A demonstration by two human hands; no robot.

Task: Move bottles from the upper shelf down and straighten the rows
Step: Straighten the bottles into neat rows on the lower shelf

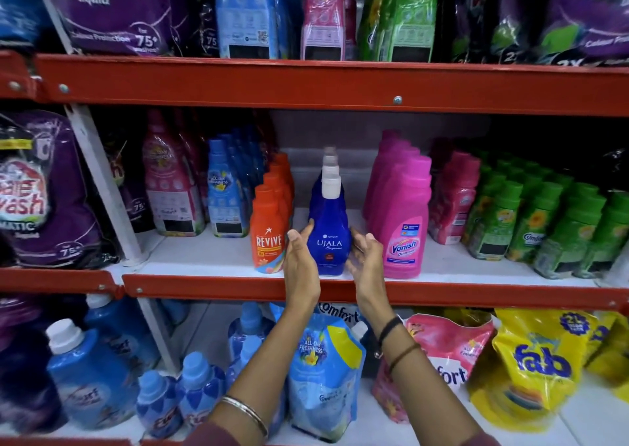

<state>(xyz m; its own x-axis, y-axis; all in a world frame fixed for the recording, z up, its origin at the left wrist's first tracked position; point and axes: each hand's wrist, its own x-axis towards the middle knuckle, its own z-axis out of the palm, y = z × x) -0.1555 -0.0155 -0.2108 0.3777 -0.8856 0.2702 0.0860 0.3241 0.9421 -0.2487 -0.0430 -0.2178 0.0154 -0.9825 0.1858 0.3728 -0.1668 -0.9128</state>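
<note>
Head view: left hand and right hand cupping front Ujala bottle on middle shelf, fingers loosely spread, barely touching; best squared between Revive and Vanish, label forward.

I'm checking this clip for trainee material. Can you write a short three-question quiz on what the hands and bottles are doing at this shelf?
1. True or false: the front blue bottle stands upright on the middle shelf.
2. Which bottle stands directly to the left of the blue bottle in the picture? A. green bottle B. orange bottle C. yellow pouch
3. Fill in: the left hand and right hand are on opposite ____ of the blue bottle.

Key: 1. True. 2. B; the pink bottle is on the other side. 3. sides; whether the right hand touches it is unclear.
</note>
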